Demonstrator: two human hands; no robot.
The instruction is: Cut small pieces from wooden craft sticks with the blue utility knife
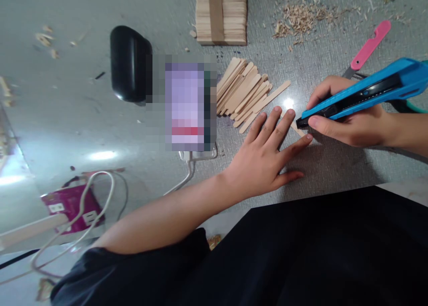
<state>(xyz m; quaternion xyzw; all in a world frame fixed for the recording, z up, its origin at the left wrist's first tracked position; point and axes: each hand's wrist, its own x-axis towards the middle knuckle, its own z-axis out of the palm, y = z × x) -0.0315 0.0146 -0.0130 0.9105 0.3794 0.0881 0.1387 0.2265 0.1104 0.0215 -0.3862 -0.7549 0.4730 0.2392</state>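
Note:
My right hand (pixel 354 123) grips a blue utility knife (pixel 371 89), its black tip pointing left and down toward the table. Just under that tip lies a wooden craft stick (pixel 296 128), partly hidden by my fingers. My left hand (pixel 267 152) is spread flat over the tabletop, its fingertips on or beside this stick. A loose pile of craft sticks (pixel 245 89) fans out right beyond the left fingers. Whether the blade touches the wood, I cannot tell.
A banded bundle of sticks (pixel 230 16) and wood shavings (pixel 302 18) lie at the back. A pink-handled folding knife (pixel 371 45) is beyond my right hand. To the left are a blurred-out phone (pixel 185 105), a black case (pixel 129 65), a white cable (pixel 187 176) and a purple power socket (pixel 75 205).

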